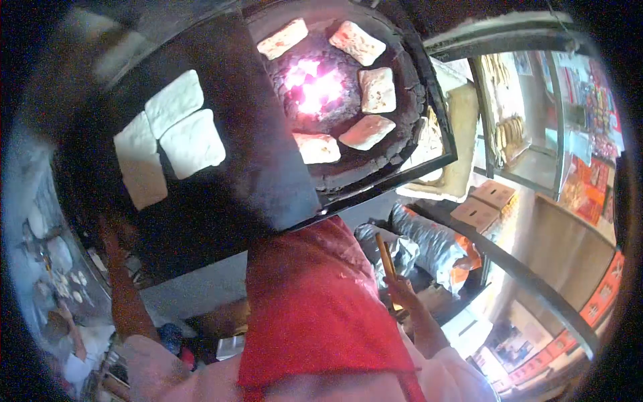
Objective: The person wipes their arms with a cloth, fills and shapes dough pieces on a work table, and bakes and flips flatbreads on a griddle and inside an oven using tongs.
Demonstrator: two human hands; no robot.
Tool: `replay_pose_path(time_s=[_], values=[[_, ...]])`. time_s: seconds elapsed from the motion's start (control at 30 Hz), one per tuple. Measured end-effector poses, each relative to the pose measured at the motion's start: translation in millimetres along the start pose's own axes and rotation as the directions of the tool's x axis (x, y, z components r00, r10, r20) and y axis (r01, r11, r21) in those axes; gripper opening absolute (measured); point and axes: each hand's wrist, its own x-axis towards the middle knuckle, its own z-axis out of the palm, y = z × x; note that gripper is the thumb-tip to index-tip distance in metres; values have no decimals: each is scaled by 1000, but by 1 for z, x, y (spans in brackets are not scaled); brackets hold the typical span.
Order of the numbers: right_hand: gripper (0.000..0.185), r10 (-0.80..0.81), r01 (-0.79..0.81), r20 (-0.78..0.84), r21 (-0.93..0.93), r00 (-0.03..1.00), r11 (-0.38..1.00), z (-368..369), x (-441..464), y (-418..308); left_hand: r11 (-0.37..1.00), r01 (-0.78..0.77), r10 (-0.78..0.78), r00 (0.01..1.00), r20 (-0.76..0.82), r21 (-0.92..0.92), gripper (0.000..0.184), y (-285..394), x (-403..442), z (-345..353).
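Observation:
My right hand (pixel 402 293) is closed around a light wooden stick (pixel 385 256), held upright beside the red apron (pixel 315 315). My left hand (pixel 115 231) is by the near left edge of a black metal plate (pixel 221 201); its fingers are lost in shadow. On the plate lie three pale, rectangular flatbreads (pixel 193 144), side by side. To their right, several browned flatbreads (pixel 378 90) sit in a ring around glowing coals (pixel 313 87) inside a round oven (pixel 402 144).
A dark metal frame (pixel 402 171) borders the oven. Beyond it stand a glass display case (pixel 536 120) with breads inside and cardboard boxes (pixel 477 213). Filled sacks (pixel 429 234) lie below on the right. Another person (pixel 80 345) works at a floury table (pixel 47 214) on the far left.

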Motion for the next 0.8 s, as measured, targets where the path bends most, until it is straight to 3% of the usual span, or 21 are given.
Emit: replay_pose_path(time_s=[0.07,0.13,0.17,0.2,0.27,0.33,0.37,0.4,0.43,0.47,0.53,0.57,0.6,0.63,0.67,0.73,0.77,0.8], values=[[24,-150,148,1,-156,989,977,3,16,21,999,6,-6,1000,6,-52,44,39,-35,66],[29,-50,50,-2,-12,999,999,10,16,10,994,16,-15,1000,7,-107,44,63,-72,104],[33,-52,39,-72,-174,996,984,15,10,0,995,-5,5,1000,2,-95,44,66,-73,111],[39,-23,20,-28,-129,999,991,12,27,14,980,1,43,976,213,-201,46,58,-65,117],[46,-19,11,-36,-221,999,975,6,47,25,921,85,173,784,596,-380,50,35,-35,137],[50,-69,70,6,-163,998,984,-3,68,49,843,264,324,446,834,-469,53,29,-29,157],[52,-44,37,-48,-139,998,990,-5,66,48,850,257,316,448,836,-459,53,30,-35,165],[53,-24,12,-98,-115,995,993,-7,66,44,929,143,126,745,655,-341,55,38,-49,188],[49,-109,97,-115,-102,987,990,-11,77,54,980,83,-17,941,339,-182,57,47,-61,208],[39,-185,196,-76,187,980,963,-20,70,50,981,73,-10,944,331,-180,57,51,-65,224],[28,-122,190,-285,222,951,956,-25,87,60,996,80,-76,993,95,-32,65,58,-69,259],[27,-66,172,-264,405,962,898,-29,71,39,996,79,-76,993,89,-34,65,71,-101,287],[28,-5,115,-256,416,967,902,-37,57,24,972,183,-157,973,172,-148,70,99,-155,325],[35,-50,139,-235,380,971,914,-44,62,29,923,289,-223,939,260,-253,75,117,-180,345],[42,-95,163,-209,338,973,927,-52,68,36,919,290,-226,942,249,-265,75,108,-164,348],[41,-58,121,-207,308,977,944,-54,92,43,992,122,-120,989,89,-22,82,86,-136,353],[40,-9,76,-221,298,975,951,-56,98,50,990,136,-133,988,79,-30,82,82,-137,351],[38,-31,90,-201,290,979,953,-54,83,30,995,42,-46,998,38,92,80,96,-164,366]])
